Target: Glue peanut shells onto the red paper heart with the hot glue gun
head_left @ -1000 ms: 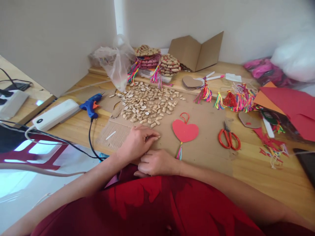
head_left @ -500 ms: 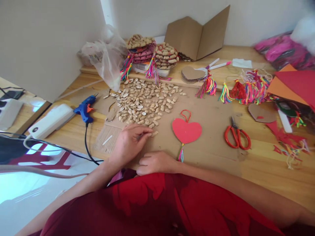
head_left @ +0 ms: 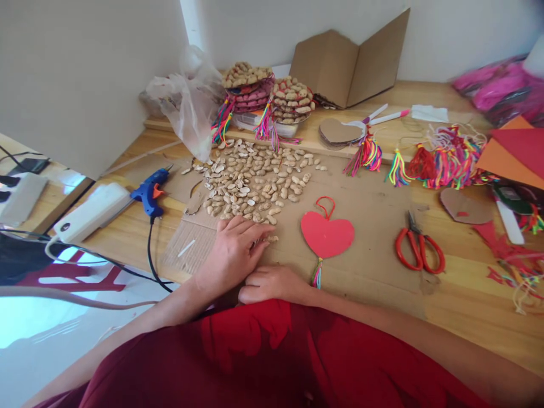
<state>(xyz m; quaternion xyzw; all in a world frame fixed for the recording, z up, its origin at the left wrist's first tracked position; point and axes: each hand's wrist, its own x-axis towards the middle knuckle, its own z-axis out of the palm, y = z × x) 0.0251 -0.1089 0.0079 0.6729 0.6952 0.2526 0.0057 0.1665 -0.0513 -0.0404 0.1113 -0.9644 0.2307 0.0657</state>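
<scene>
On the sheet of brown cardboard (head_left: 369, 226) covering the wooden table (head_left: 467, 317), I see my left hand (head_left: 235, 249) lying palm down at the near edge of the heap of peanut shells (head_left: 255, 181). Its fingers are stretched forward and close together, tips pressing on one peanut shell (head_left: 271, 239) that lies apart from the heap. That shell's long axis runs left to right across my view, one end tucked under the fingertips, the other pointing toward the red paper heart (head_left: 327, 235). My right hand (head_left: 272, 283) rests just behind, fingers curled loosely under; I cannot tell whether it grips anything. The heart lies flat, point toward me, loop away, with a striped tassel at its tip. Red scissors (head_left: 420, 249) lie further right, blades pointing away. A blue glue gun (head_left: 149, 191) lies to the left, nozzle pointing away and to the right.
</scene>
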